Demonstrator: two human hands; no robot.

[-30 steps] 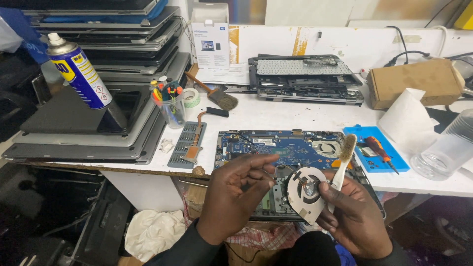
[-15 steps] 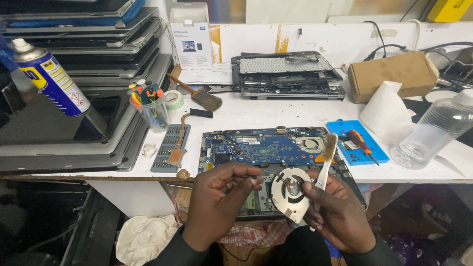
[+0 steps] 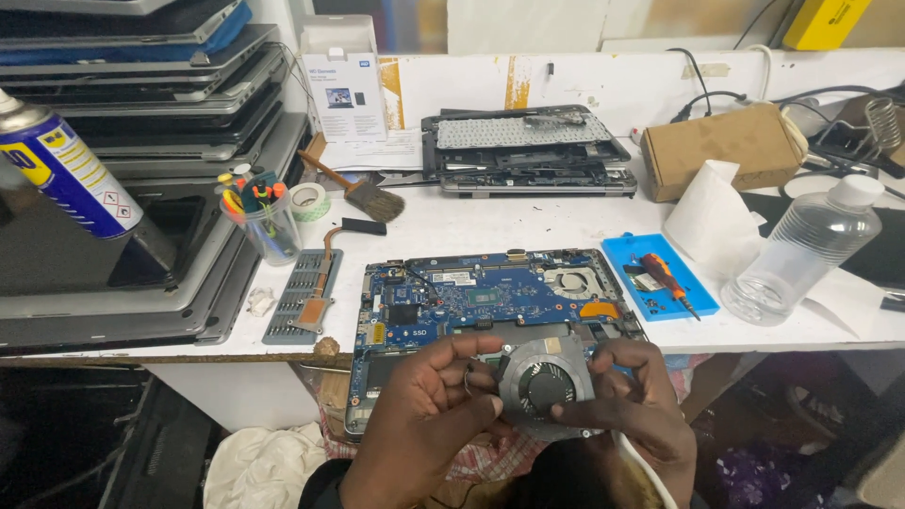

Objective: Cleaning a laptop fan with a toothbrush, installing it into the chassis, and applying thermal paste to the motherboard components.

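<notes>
A round grey laptop cooling fan (image 3: 545,385) with a black hub is held between both hands, over the near edge of an opened laptop whose blue circuit board (image 3: 476,294) is bare. My left hand (image 3: 424,424) grips the fan's left side, thumb and fingers curled on its rim. My right hand (image 3: 636,410) holds the right side, one finger across the fan's lower face. A white brush handle (image 3: 650,471) shows below the right wrist.
Stacked laptops (image 3: 141,113) and a spray can (image 3: 61,170) at left. A cup of tools (image 3: 259,212), tape roll, brush (image 3: 363,193), heatsink (image 3: 306,292), a dismantled laptop (image 3: 528,151), cardboard box (image 3: 726,146), blue tray with screwdriver (image 3: 660,278), clear bottle (image 3: 811,250).
The fan has turned from tilted upright to lying flat, face up, lower and closer to the board. The white brush has dropped from upright beside the fan to below my right wrist.
</notes>
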